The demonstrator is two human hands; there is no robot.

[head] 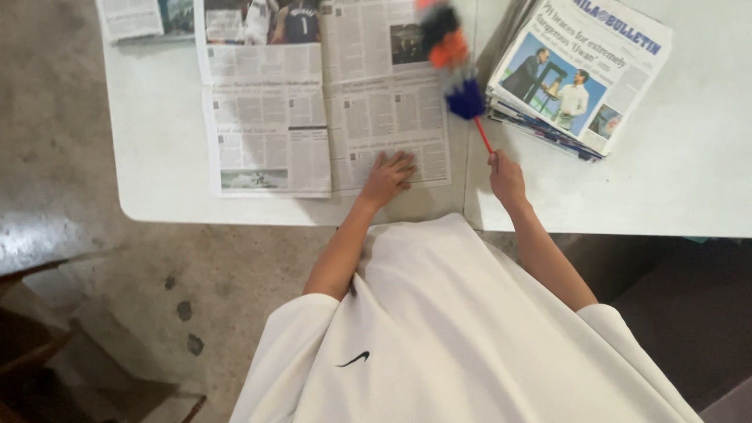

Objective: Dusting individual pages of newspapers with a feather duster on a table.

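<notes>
My left hand (388,177) rests flat, fingers spread, on the lower right corner of an opened newspaper (313,102) spread on the white table (157,157). My right hand (505,176) grips the thin red handle of a feather duster (453,59). Its blurred blue, orange and black head hovers over the right edge of the open newspaper, close to a stack of folded newspapers (576,70) at the right.
Another newspaper sheet (145,17) lies at the table's far left corner. The concrete floor (86,258) shows at the left, with dark wooden furniture (31,345) at the lower left. My white shirt fills the bottom of the view.
</notes>
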